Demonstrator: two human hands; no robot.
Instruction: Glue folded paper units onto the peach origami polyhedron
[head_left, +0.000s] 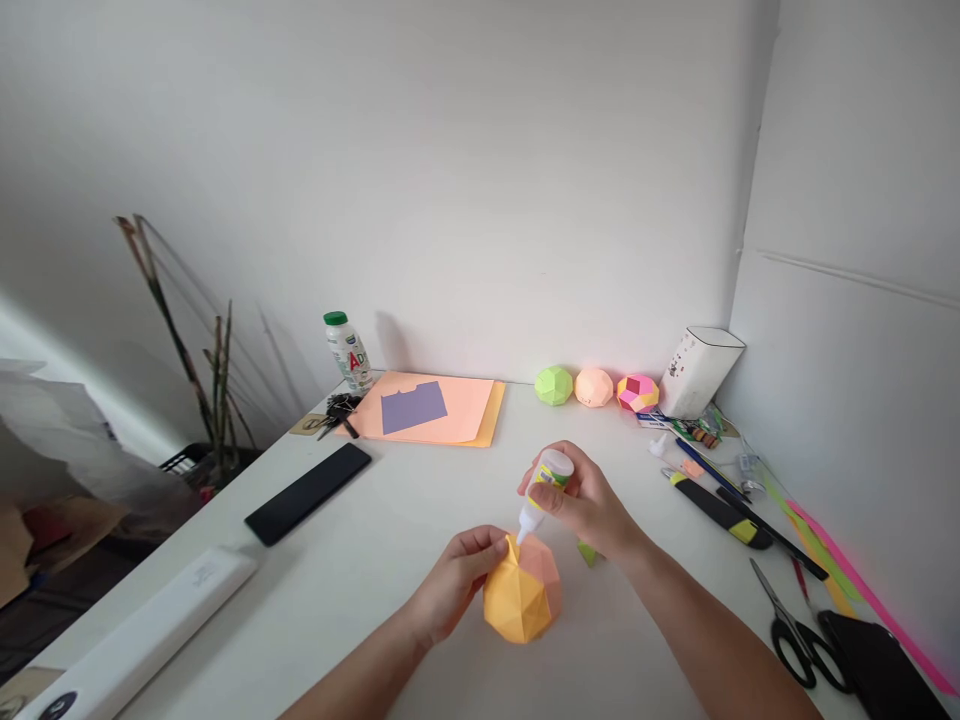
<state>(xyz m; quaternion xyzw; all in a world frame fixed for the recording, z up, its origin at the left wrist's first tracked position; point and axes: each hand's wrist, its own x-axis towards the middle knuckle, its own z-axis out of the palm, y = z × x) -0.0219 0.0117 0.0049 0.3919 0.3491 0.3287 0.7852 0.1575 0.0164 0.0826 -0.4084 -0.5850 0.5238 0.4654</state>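
In front of me is a faceted paper ball [517, 605], yellow-orange on the near side and peach on the right. My left hand [469, 572] pinches a raised yellow flap at its top between thumb and fingers. My right hand [589, 500] grips a small white glue bottle [553, 474] with a yellow-green label, tipped nozzle down. The nozzle meets the ball close to the pinched flap; whether glue is coming out is too small to tell. A green paper scrap [589, 553] lies under my right wrist, partly covered.
Three finished-looking paper balls [594, 387] line the wall beside a white box [701, 372]. Scissors [799, 635], a cutter knife [716, 508] and a black phone [892, 665] lie right. Leftward are paper sheets [465, 410], a white bottle [349, 355], a black slab [309, 492] and a long white device [157, 630].
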